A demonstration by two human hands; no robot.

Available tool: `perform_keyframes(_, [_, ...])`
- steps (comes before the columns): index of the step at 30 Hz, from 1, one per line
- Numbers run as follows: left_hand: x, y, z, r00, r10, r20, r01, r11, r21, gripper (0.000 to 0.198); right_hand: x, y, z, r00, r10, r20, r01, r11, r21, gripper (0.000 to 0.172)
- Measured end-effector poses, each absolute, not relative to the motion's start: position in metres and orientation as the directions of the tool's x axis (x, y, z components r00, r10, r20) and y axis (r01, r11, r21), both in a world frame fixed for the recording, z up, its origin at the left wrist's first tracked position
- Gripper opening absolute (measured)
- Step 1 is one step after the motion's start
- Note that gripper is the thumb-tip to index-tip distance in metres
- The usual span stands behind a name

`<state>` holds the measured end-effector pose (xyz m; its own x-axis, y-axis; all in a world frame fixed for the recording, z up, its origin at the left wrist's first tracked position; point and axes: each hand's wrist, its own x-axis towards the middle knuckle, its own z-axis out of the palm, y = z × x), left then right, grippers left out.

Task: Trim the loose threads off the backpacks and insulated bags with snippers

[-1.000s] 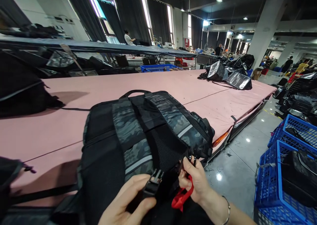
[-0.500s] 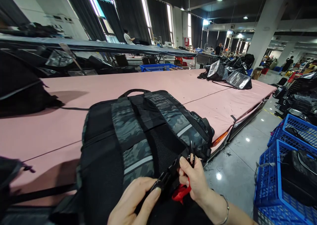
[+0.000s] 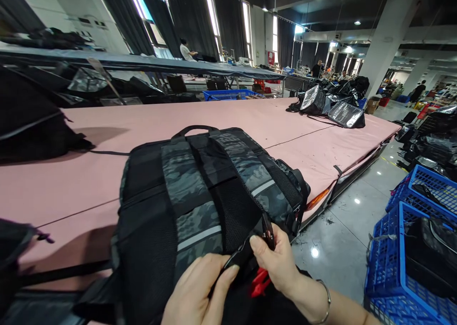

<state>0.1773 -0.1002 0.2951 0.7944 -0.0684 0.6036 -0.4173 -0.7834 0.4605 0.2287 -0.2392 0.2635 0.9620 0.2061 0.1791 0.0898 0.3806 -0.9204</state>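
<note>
A black and grey camouflage backpack (image 3: 185,191) lies back-side up on the pink table (image 3: 89,182), straps facing me. My left hand (image 3: 194,294) pinches a black strap (image 3: 237,258) at the pack's near end, fingers closed on it. My right hand (image 3: 276,263) grips a small black tool (image 3: 267,229) with a red part (image 3: 259,282) showing under the palm, its tip against the same strap. A bracelet sits on my right wrist.
Blue plastic crates (image 3: 414,248) holding black bags stand on the floor at right. Shiny black bags (image 3: 330,108) lie at the table's far end, another black bag (image 3: 32,125) at far left. People work at distant tables. A shiny floor aisle runs along the table's right edge.
Both hands have drawn together on the strap. The buckle that my left hand held is now hidden, and the right hand with its tool moved left and slightly up.
</note>
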Motion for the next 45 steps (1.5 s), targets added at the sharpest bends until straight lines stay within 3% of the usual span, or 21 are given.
perform_keyframes(3, [0.176, -0.106, 0.298, 0.726, -0.094, 0.681, -0.338, -0.912, 0.234, 0.028, 0.225, -0.235, 0.264, 0.973, 0.159, 0.166, 0.109, 0.32, -0.941, 0.035])
perform_keyframes(6, [0.176, -0.109, 0.3, 0.628, -0.232, 0.743, -0.335, -0.942, -0.012, 0.031, 0.223, -0.232, 0.271, 0.978, 0.146, 0.148, 0.11, 0.239, -0.965, 0.034])
perform_keyframes(8, [0.178, -0.108, 0.299, 0.579, -0.285, 0.764, -0.392, -0.919, -0.046, 0.024, 0.22, -0.235, 0.277, 0.972, 0.18, 0.149, 0.106, 0.226, -0.968, 0.032])
perform_keyframes(10, [0.18, -0.105, 0.295, 0.61, -0.198, 0.767, -0.433, -0.894, 0.113, 0.021, 0.216, -0.244, 0.285, 0.959, 0.241, 0.15, 0.106, 0.185, -0.977, 0.028])
perform_keyframes(12, [0.181, -0.099, 0.293, 0.751, -0.013, 0.66, -0.399, -0.805, 0.439, 0.021, 0.209, -0.258, 0.292, 0.947, 0.28, 0.157, 0.138, 0.085, -0.987, 0.019])
perform_keyframes(15, [0.181, -0.09, 0.297, 0.917, 0.289, 0.276, -0.131, -0.435, 0.891, 0.035, 0.2, -0.275, 0.297, 0.934, 0.261, 0.243, 0.27, -0.075, -0.96, 0.015])
perform_keyframes(17, [0.181, -0.088, 0.304, 0.921, 0.388, 0.036, 0.019, -0.138, 0.99, 0.048, 0.199, -0.279, 0.298, 0.914, 0.232, 0.333, 0.367, -0.12, -0.922, 0.015])
perform_keyframes(20, [0.182, -0.089, 0.314, 0.909, 0.395, -0.131, 0.094, 0.112, 0.989, 0.06, 0.206, -0.271, 0.296, 0.834, 0.188, 0.519, 0.548, -0.167, -0.819, 0.016])
perform_keyframes(24, [0.183, -0.093, 0.315, 0.9, 0.404, -0.164, 0.11, 0.152, 0.982, 0.061, 0.217, -0.255, 0.296, 0.683, 0.175, 0.71, 0.73, -0.221, -0.647, 0.022])
perform_keyframes(32, [0.183, -0.089, 0.303, 0.898, 0.415, -0.148, 0.101, 0.133, 0.986, 0.059, 0.224, -0.253, 0.298, 0.714, 0.206, 0.669, 0.7, -0.21, -0.682, 0.016])
perform_keyframes(38, [0.183, -0.089, 0.303, 0.923, 0.376, -0.081, 0.057, 0.075, 0.996, 0.054, 0.224, -0.252, 0.299, 0.755, 0.129, 0.643, 0.656, -0.132, -0.744, 0.013])
perform_keyframes(42, [0.183, -0.092, 0.307, 0.942, 0.332, -0.04, 0.036, 0.02, 0.999, 0.054, 0.226, -0.255, 0.303, 0.719, 0.253, 0.647, 0.691, -0.163, -0.704, 0.013])
perform_keyframes(45, [0.176, -0.091, 0.309, 0.921, 0.387, -0.034, 0.031, 0.014, 0.999, 0.056, 0.229, -0.263, 0.302, 0.744, 0.21, 0.634, 0.666, -0.16, -0.729, 0.01])
